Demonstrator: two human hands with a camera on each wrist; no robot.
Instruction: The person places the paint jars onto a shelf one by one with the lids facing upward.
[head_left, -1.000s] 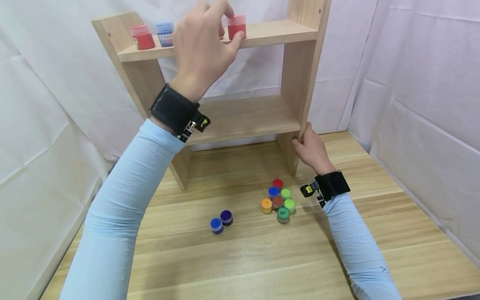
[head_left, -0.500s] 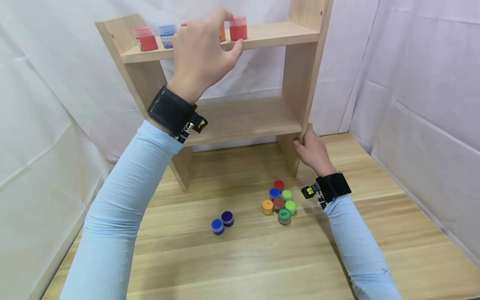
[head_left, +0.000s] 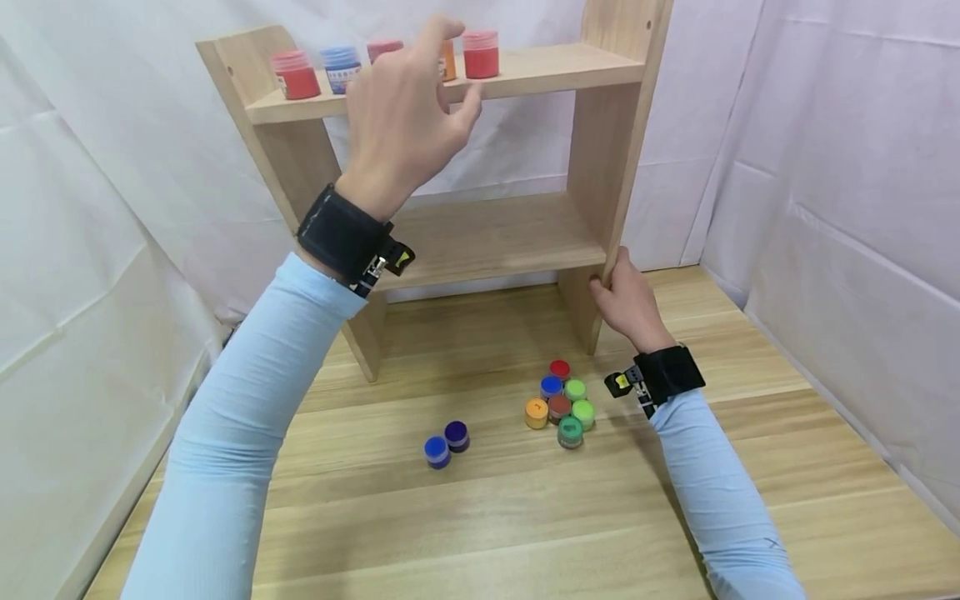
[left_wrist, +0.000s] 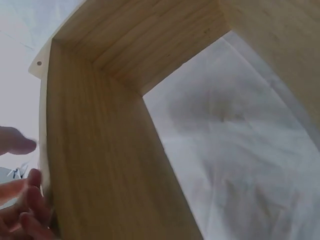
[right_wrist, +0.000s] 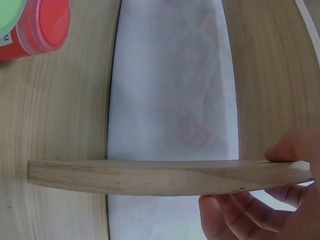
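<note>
My left hand (head_left: 401, 121) is raised before the top board of a wooden shelf (head_left: 495, 237), thumb and forefinger spread apart just left of a red paint jar (head_left: 481, 55) that stands on that board. Nothing shows between those fingers. Behind the hand, an orange jar (head_left: 447, 62) and a dark pink-lidded jar (head_left: 385, 48) are partly hidden. Farther left on the board are a blue jar (head_left: 341, 69) and another red jar (head_left: 296, 75). My right hand (head_left: 632, 304) grips the shelf's right side panel (right_wrist: 165, 177), with thumb and fingers on opposite faces in the right wrist view.
On the wooden table (head_left: 480, 533), several small paint jars cluster by the shelf's right foot, among them an orange one (head_left: 536, 413) and a green one (head_left: 570, 432). Two blue jars (head_left: 437, 452) stand left of them. White cloth (head_left: 847, 167) hangs around the table.
My left thumb and forefinger have come away from the red jar, leaving it on the top board. The right hand keeps its hold on the side panel.
</note>
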